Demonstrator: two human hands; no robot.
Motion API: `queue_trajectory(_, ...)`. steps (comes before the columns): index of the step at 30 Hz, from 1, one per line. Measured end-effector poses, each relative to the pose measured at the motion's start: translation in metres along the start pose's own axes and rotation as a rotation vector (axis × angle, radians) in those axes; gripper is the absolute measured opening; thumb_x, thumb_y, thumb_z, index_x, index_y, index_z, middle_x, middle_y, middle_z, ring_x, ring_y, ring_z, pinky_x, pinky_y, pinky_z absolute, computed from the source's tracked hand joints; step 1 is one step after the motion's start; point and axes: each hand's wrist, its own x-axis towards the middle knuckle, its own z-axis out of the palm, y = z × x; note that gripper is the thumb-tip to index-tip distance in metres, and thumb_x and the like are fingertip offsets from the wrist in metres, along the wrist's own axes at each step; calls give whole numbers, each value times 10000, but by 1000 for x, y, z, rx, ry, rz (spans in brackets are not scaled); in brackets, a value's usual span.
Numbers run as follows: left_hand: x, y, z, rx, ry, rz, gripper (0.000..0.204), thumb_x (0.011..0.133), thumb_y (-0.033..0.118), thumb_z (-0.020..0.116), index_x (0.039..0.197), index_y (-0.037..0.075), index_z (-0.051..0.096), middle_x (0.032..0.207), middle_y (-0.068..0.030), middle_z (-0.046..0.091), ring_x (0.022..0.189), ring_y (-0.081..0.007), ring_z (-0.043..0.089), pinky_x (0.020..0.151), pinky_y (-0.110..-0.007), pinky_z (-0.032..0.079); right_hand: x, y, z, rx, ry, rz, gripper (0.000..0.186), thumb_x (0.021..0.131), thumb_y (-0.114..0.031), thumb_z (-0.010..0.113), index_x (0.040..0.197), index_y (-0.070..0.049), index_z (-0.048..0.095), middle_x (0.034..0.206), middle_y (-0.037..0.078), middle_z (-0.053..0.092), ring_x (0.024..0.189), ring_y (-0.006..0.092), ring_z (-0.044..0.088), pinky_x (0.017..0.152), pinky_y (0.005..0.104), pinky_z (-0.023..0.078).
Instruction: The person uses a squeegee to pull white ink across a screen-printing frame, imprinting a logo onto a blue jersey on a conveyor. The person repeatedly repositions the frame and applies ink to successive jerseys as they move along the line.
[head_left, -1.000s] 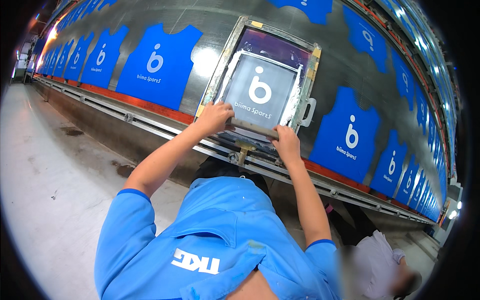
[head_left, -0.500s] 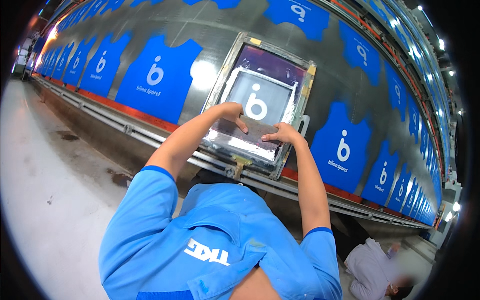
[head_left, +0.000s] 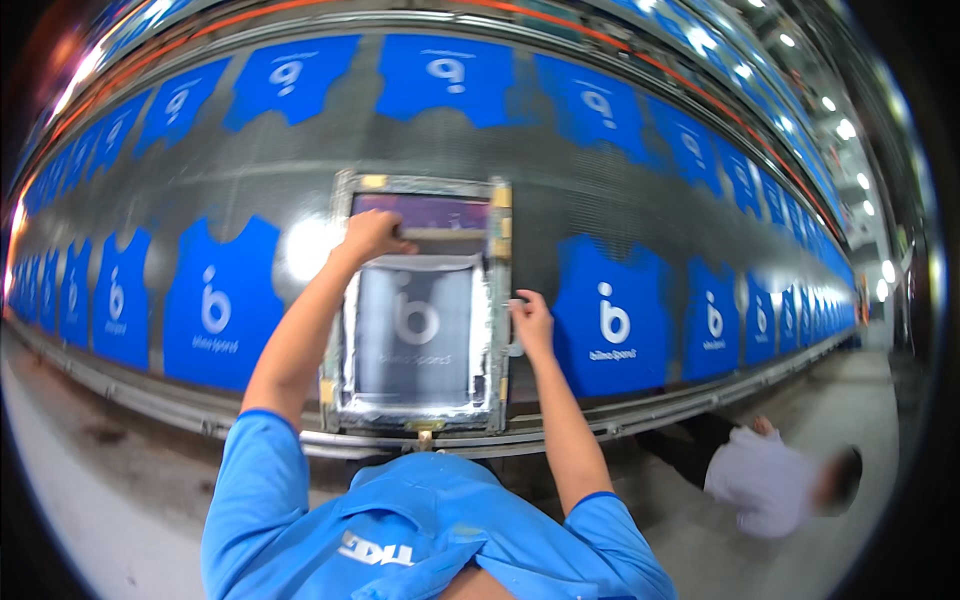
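Observation:
A screen-printing frame (head_left: 501, 260) lies flat on the long dark table in front of me, its pale mesh window (head_left: 415, 335) showing a round emblem. Across the far part of the screen lies a squeegee (head_left: 445, 246), a grey-brown bar. My left hand (head_left: 372, 236) is closed on its left part, thumb toward the right. Just beyond the frame's right rim is my right hand (head_left: 533, 320), off the squeegee, with loosely bent fingers and nothing visible in them. Whether its fingertips touch the rim is unclear.
Blue shirt-shaped cloth pieces (head_left: 615, 325) with white emblems lie in two rows along the table (head_left: 300, 165). A metal rail (head_left: 590, 425) runs along the near edge. To the lower right, a person in a pale top (head_left: 765, 480) is beside the table.
The squeegee has gone from the near part of the screen to its far part, with my left hand on it. My right hand has let go and moved to the right rim. The view has turned.

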Motion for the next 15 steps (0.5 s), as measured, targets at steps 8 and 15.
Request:
queue_trajectory(8,26,-14,164,71,-117,-26,452,653,416,887,982,130,768,916,-124,753,879,-353,714,754,-467,552,43,146,60,113,-114,173,370,897,-410,743,1149,-144,687,1000,177,747,948,321,737,840,428,555)
queue_trajectory(15,-7,-2,174,45,-21,-65,435,686,375,877,1046,148,783,871,-147,754,838,-365,717,768,-468,562,98,130,66,179,-81,77,386,903,-389,735,1142,-92,675,1042,194,741,993,362,719,858,449,545)
